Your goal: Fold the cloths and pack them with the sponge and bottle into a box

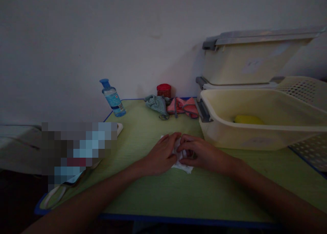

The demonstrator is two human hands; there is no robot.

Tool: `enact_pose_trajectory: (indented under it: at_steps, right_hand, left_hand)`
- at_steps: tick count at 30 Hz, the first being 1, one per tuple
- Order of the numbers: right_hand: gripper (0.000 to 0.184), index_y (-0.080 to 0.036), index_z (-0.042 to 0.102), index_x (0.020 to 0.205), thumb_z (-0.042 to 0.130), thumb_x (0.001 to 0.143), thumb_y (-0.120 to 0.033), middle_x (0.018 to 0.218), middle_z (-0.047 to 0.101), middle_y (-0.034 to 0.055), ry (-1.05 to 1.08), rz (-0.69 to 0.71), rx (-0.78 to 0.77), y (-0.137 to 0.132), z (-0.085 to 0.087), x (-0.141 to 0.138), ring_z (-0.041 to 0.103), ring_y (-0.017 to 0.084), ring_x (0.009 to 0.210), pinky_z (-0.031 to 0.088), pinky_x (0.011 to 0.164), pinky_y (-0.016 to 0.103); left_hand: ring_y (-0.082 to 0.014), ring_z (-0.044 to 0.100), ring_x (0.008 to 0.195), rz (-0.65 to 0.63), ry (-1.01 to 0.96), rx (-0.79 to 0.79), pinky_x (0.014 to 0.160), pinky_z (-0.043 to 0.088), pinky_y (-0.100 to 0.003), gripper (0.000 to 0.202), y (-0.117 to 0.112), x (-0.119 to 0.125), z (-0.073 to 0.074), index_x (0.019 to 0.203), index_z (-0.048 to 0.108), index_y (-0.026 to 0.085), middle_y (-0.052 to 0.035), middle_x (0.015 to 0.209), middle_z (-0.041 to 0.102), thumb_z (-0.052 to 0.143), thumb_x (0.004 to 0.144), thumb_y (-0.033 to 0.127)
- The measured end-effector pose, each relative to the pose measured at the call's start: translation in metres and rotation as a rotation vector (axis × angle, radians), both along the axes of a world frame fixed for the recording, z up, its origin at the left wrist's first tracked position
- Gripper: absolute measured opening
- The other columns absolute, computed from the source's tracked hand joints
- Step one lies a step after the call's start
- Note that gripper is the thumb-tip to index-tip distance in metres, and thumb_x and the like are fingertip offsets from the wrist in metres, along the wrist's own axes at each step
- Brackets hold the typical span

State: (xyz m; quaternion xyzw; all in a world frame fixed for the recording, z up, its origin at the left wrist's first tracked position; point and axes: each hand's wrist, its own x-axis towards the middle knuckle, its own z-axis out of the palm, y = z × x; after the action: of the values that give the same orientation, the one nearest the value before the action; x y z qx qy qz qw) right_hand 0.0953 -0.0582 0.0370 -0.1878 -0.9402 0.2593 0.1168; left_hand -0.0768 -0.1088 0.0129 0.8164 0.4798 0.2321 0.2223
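A small white cloth point(184, 166) lies on the green table point(158, 196) in front of me. Both my hands rest on it, side by side. My left hand point(161, 154) lies flat on the cloth's left part with fingers stretched out together. My right hand point(198, 153) curls its fingers over the cloth's middle and pinches a fold of it. Most of the cloth is hidden under the hands; only its edges show.
A cream plastic tub point(255, 138) with a yellow item point(249, 119) stands at the right, a lidded box point(255, 62) behind it. A water bottle point(112, 98), a red cup point(164, 90) and small patterned cloths point(173, 106) sit near the wall. A blurred patch covers the left.
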Motion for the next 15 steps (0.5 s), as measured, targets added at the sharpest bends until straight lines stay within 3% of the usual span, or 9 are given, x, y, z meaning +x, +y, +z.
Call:
enact_pose_trajectory:
  at_steps: [7,15]
  right_hand:
    - [0.020,-0.019,0.060,0.097,0.060,0.077,-0.017,0.109,0.050,0.0059,0.006,0.045,-0.007,0.0007,-0.0034,0.0026,0.054,0.014,0.089,0.045,0.074,0.025]
    - [0.007,-0.017,0.058,0.083,0.056,0.077,-0.017,0.098,0.050,0.0052,-0.039,0.046,0.075,-0.0033,0.0007,0.0001,0.053,0.013,0.080,0.043,0.069,0.025]
  left_hand:
    - [-0.0257,0.045,0.114,-0.019,-0.050,0.015,0.104,0.027,-0.047,0.052,0.0018,0.0005,-0.0010,0.115,0.038,0.011,-0.0147,0.120,0.051,0.038,0.064,0.014]
    - [-0.0256,0.046,0.111,-0.017,-0.039,-0.016,0.101,0.028,-0.048,0.042,0.0005,0.0012,0.0027,0.109,0.039,0.015,-0.0116,0.112,0.054,0.038,0.067,0.014]
